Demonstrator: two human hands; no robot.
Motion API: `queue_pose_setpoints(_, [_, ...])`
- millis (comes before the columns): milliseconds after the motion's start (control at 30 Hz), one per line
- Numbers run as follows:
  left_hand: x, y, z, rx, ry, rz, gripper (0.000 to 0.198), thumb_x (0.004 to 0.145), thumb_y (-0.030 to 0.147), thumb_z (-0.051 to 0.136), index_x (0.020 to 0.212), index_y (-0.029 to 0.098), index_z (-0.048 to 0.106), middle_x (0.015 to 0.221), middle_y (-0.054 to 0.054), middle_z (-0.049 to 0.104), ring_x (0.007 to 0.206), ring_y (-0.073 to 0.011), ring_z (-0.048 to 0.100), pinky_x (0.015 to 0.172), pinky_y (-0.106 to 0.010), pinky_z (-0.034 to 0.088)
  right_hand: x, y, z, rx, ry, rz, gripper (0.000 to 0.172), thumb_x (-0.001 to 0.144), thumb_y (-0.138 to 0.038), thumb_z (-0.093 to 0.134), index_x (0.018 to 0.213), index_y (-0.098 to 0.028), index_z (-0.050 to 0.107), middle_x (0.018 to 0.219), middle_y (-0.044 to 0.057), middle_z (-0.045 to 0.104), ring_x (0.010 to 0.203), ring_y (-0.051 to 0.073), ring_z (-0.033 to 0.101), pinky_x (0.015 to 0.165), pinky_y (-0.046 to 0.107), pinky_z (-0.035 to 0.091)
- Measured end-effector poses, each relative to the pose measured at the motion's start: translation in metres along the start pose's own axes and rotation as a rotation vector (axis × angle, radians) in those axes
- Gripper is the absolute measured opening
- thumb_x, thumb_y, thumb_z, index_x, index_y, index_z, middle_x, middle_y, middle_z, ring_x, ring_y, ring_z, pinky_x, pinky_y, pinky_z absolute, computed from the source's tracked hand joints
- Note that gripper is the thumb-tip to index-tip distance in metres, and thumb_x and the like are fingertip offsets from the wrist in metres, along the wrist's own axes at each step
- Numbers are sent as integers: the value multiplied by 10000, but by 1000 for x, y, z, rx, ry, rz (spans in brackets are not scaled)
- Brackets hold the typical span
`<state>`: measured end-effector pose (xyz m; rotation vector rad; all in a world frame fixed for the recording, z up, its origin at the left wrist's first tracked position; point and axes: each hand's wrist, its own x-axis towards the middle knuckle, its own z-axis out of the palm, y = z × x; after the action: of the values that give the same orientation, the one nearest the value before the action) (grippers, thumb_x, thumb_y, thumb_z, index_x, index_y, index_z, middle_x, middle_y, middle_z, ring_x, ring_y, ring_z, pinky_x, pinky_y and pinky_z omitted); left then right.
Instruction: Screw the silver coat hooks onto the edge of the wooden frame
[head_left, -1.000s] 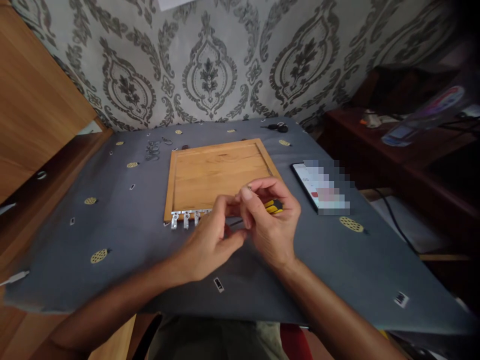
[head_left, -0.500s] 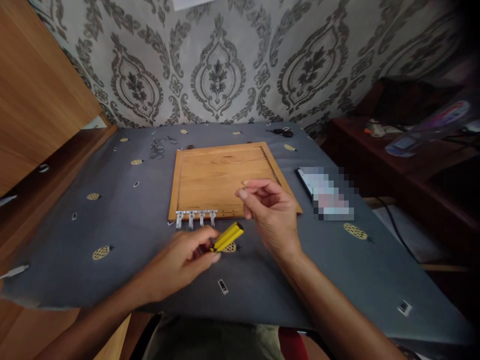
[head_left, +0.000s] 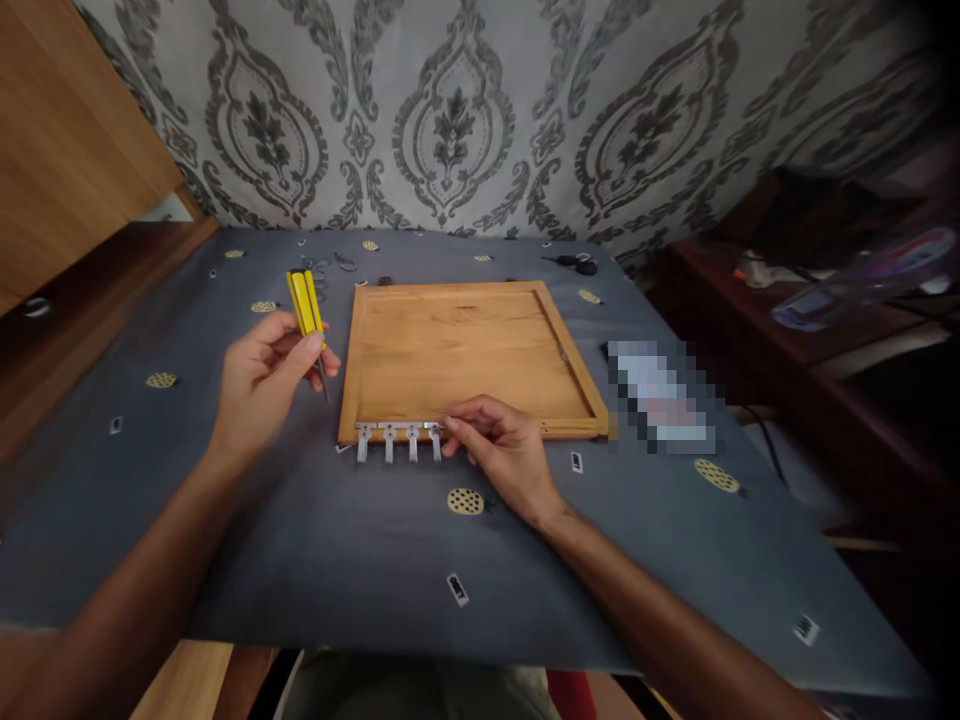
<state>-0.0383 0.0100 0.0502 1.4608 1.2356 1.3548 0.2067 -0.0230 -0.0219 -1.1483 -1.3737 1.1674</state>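
Observation:
A yellow-and-black screwdriver (head_left: pixel 306 303) is gripped in my left hand (head_left: pixel 262 375), handle up and thin shaft pointing down, just left of a wooden panel (head_left: pixel 465 350). The panel lies flat, with a raised frame round its edge. Along its near edge sits a row of several small metal hooks (head_left: pixel 388 440), their prongs hanging over the edge. My right hand (head_left: pixel 502 450) is closed in a pinch at the rightmost hook (head_left: pixel 436 440); what is between its fingertips is too small to make out.
Behind the left hand lie loose metal hooks (head_left: pixel 341 262). Dark keys (head_left: pixel 574 263) rest near the back of the table, which has a grey patterned cloth (head_left: pixel 337 560). A blurred-out phone (head_left: pixel 664 395) lies right of the panel. At right stands a dark red cabinet (head_left: pixel 720 290) with a clear bottle (head_left: pixel 847 290).
My left hand has moved up and left with the screwdriver, which now points tip down. My right hand has come down and left from above the panel to the rightmost hook.

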Motion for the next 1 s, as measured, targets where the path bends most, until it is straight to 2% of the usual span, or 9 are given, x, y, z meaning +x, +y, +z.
queue_pose_setpoints(167, [-3, -13, -4, 13, 39, -59, 147, 825, 312, 708, 886, 189, 655, 676, 23, 699, 616, -112, 622, 533, -230, 485, -3, 6, -2, -113, -8, -66, 92, 851, -273, 678, 818, -188, 667, 596, -32, 648, 508, 91, 612, 518, 242, 481])
queue_pose_setpoints(433, [-7, -9, -6, 100, 43, -47, 83, 868, 237, 661, 923, 176, 678, 692, 21, 702, 590, -95, 610, 538, -212, 495, -6, 7, -7, -388, -69, -265, 80, 903, -153, 651, 879, -204, 708, 689, -25, 646, 536, 77, 607, 511, 229, 475])
queue_pose_setpoints(667, [-12, -7, -4, 162, 56, -71, 64, 874, 244, 669, 919, 216, 704, 717, 25, 709, 591, -95, 595, 555, -198, 480, -7, 5, -9, -485, -76, -292, 106, 898, -119, 668, 929, -214, 703, 734, -24, 700, 548, 78, 639, 522, 209, 512])
queue_pose_setpoints(800, [-14, -8, -2, 217, 49, -57, 76, 867, 290, 690, 909, 244, 732, 713, 26, 718, 584, -108, 598, 548, -209, 471, -7, 1, -10, -511, -94, -289, 134, 898, -87, 655, 943, -204, 703, 798, -10, 740, 572, 76, 664, 550, 198, 541])
queue_pose_setpoints(1000, [-15, -12, -9, 300, 33, -50, 167, 862, 415, 719, 911, 257, 741, 714, 35, 725, 603, -116, 619, 541, -227, 436, -7, 1, -10, -547, -122, -343, 180, 902, -57, 639, 964, -215, 700, 882, 11, 770, 789, 110, 738, 728, 195, 594])
